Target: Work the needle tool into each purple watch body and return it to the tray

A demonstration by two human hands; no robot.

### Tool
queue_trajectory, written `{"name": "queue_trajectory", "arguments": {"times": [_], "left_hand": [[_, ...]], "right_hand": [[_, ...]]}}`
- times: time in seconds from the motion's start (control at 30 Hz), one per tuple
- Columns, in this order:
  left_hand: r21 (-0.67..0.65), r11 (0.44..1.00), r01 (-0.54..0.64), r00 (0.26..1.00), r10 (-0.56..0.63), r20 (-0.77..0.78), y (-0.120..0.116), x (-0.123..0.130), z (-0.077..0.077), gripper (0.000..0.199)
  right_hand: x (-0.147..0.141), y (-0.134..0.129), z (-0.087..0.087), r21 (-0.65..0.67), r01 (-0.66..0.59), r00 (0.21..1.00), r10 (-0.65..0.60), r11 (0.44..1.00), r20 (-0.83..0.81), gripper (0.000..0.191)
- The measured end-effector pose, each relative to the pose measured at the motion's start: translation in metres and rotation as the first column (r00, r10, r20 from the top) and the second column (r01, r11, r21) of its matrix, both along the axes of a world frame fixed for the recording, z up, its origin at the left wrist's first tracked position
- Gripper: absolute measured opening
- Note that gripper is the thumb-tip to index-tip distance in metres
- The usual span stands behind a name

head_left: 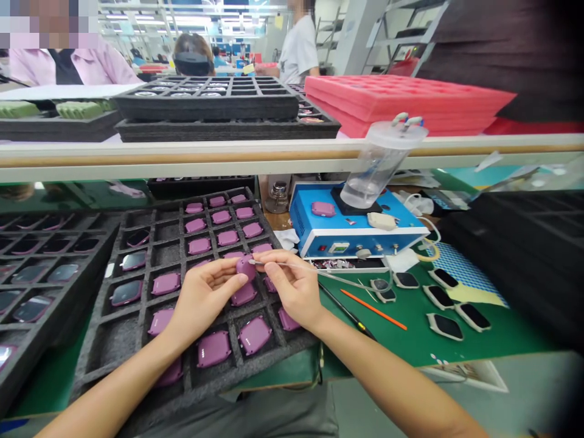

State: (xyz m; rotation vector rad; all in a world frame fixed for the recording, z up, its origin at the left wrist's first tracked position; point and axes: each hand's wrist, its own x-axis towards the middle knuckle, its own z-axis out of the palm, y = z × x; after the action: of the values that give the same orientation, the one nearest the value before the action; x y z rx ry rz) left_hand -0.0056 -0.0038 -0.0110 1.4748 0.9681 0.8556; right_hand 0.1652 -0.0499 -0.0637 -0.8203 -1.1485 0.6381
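Note:
Above the black foam tray (112, 359), my left hand (203, 298) is closed on a small purple watch case (245, 267), tilted up between thumb and fingers. Pinched in my right hand (294, 292) is a thin dispensing needle (255, 262), its tip at or very near the case's edge; I cannot tell whether they touch. A clear tube (337, 278) trails from the right hand toward the right. Purple cases such as this one (214, 348) lie in many tray compartments. Several dark-screened pieces (126, 293) sit in the left columns.
Right of the tray stands a blue control box (356, 228) carrying a clear cylinder (378, 164). An orange stick (374, 309), a black pen-like tool (349, 310) and several pale-framed watches (444, 326) lie on the green mat. A shelf edge (228, 159) crosses behind; people are beyond it.

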Motion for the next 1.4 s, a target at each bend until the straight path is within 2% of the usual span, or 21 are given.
{"name": "queue_trajectory", "arguments": {"times": [0.13, 0.27, 0.33, 0.4, 0.47, 0.53, 0.57, 0.6, 0.67, 0.73, 0.8, 0.9, 1.0, 1.07, 1.2, 1.3, 1.4], "left_hand": [[0.006, 1.000, 0.017, 1.000, -0.017, 0.002, 0.002, 0.000, -0.001, 0.049], [0.070, 0.997, 0.037, 0.999, -0.035, -0.031, -0.003, 0.000, -0.004, 0.039], [0.142, 0.988, 0.064, 0.993, -0.049, -0.107, -0.006, -0.003, 0.000, 0.034], [0.264, 0.958, 0.114, 0.961, -0.039, -0.273, -0.002, -0.011, 0.010, 0.035], [0.405, 0.898, 0.172, 0.865, 0.060, -0.498, 0.014, -0.026, 0.025, 0.040], [0.476, 0.849, 0.228, 0.681, 0.211, -0.701, 0.038, -0.046, 0.040, 0.040], [0.458, 0.853, 0.251, 0.570, 0.252, -0.782, 0.052, -0.056, 0.046, 0.040], [0.404, 0.870, 0.283, 0.465, 0.244, -0.851, 0.065, -0.064, 0.050, 0.040], [0.309, 0.899, 0.310, 0.370, 0.185, -0.910, 0.087, -0.078, 0.052, 0.037], [0.253, 0.909, 0.332, 0.359, 0.126, -0.925, 0.098, -0.086, 0.051, 0.036], [0.262, 0.906, 0.333, 0.370, 0.130, -0.920, 0.095, -0.094, 0.049, 0.039], [0.338, 0.903, 0.266, 0.366, 0.230, -0.902, 0.074, -0.114, 0.048, 0.041], [0.341, 0.911, 0.233, 0.312, 0.262, -0.913, 0.044, -0.137, 0.042, 0.033], [0.340, 0.915, 0.217, 0.331, 0.258, -0.907, 0.029, -0.149, 0.035, 0.029], [0.439, 0.897, 0.059, 0.563, 0.333, -0.757, 0.016, -0.154, 0.031, 0.027], [0.488, 0.872, -0.042, 0.709, 0.370, -0.600, 0.015, -0.126, 0.038, 0.026], [0.400, 0.913, -0.080, 0.906, 0.233, -0.352, 0.016, -0.069, 0.038, 0.027]], "right_hand": [[0.001, 0.002, 0.000, 0.005, 0.008, 1.000, -0.008, 1.000, -0.002, 0.014], [0.001, -0.001, 0.001, 0.009, 0.013, 0.999, -0.013, 1.000, 0.031, 0.014], [0.000, -0.006, 0.000, 0.000, 0.035, 0.997, -0.035, 0.999, 0.061, 0.013], [0.000, -0.010, -0.001, -0.008, 0.064, 0.996, -0.064, 0.998, 0.063, 0.013], [-0.001, -0.013, -0.003, -0.009, 0.069, 0.997, -0.069, 0.998, 0.033, 0.013], [-0.002, -0.014, -0.004, -0.009, 0.053, 0.999, -0.053, 0.999, 0.008, 0.013], [-0.002, -0.015, -0.004, -0.010, 0.045, 0.999, -0.045, 0.999, 0.003, 0.012], [-0.002, -0.016, -0.004, -0.013, 0.042, 0.999, -0.042, 0.999, 0.002, 0.012], [-0.003, -0.017, -0.003, -0.022, 0.051, 0.999, -0.051, 0.998, 0.009, 0.012], [-0.002, -0.017, -0.001, -0.032, 0.064, 0.998, -0.064, 0.997, 0.022, 0.011], [-0.002, -0.017, -0.001, -0.031, 0.074, 0.997, -0.073, 0.997, 0.022, 0.011], [-0.002, -0.018, -0.001, -0.031, 0.095, 0.996, -0.095, 0.995, 0.001, 0.012], [-0.004, -0.021, -0.002, -0.064, 0.133, 0.991, -0.133, 0.989, 0.006, 0.012], [-0.005, -0.022, -0.003, -0.084, 0.145, 0.989, -0.145, 0.986, 0.009, 0.013], [-0.004, -0.022, -0.003, -0.085, 0.141, 0.989, -0.144, 0.986, -0.027, 0.013], [-0.003, -0.021, -0.003, -0.072, 0.139, 0.990, -0.141, 0.988, -0.013, 0.013], [-0.003, -0.019, -0.003, -0.051, 0.155, 0.987, -0.156, 0.987, -0.027, 0.013]]}}
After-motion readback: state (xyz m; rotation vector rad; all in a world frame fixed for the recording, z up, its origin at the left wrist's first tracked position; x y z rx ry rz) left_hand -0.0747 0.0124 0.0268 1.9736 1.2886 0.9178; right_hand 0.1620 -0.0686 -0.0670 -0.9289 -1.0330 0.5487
